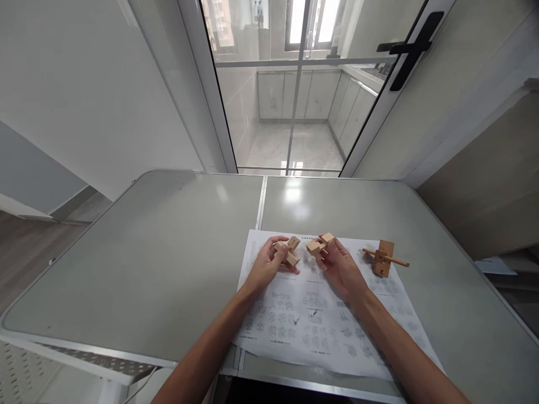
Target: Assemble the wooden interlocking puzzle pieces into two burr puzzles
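At the lower centre of the frame, my left hand point(266, 265) grips a cluster of notched wooden blocks point(288, 251); my right hand point(340, 266) pinches a second wooden piece point(320, 243), both above a printed sheet point(311, 320) on the grey table point(147, 258).

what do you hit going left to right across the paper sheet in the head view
left hand → wooden block cluster in its fingers → notched wooden pieces held by the right hand → assembled wooden puzzle with a dowel lying on the printed sheet.
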`<state>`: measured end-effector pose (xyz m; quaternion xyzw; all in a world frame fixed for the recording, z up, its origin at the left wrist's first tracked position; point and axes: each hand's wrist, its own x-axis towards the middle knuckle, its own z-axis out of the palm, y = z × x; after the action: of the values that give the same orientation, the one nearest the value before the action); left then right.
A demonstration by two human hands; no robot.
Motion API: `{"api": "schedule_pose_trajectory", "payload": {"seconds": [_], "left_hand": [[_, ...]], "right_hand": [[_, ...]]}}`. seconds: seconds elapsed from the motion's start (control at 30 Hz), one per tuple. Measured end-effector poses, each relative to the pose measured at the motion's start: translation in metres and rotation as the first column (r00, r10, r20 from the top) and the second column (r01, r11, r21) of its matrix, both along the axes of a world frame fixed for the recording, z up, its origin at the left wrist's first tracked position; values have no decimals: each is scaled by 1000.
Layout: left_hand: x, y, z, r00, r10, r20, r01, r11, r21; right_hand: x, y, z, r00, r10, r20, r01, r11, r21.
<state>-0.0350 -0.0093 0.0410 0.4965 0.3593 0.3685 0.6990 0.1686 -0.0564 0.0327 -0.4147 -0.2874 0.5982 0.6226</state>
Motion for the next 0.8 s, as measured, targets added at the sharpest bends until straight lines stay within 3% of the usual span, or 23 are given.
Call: {"api": "schedule_pose_trajectory", "payload": {"seconds": [0.17,0.43,0.8], "left_hand": [[0,1,-3,1000,-21,-4,21,999,44],[0,-1,1,1000,10,-16,-9,998,66],[-3,-2,4,974,-12,-227,76,958,276]], "right_hand": [[-3,-3,4,994,98,-51,-100,994,-35],[-3,-3,8,989,147,1,-147,988,-49],[-1,-3,3,984,174,-22,-175,983,-63]]}}
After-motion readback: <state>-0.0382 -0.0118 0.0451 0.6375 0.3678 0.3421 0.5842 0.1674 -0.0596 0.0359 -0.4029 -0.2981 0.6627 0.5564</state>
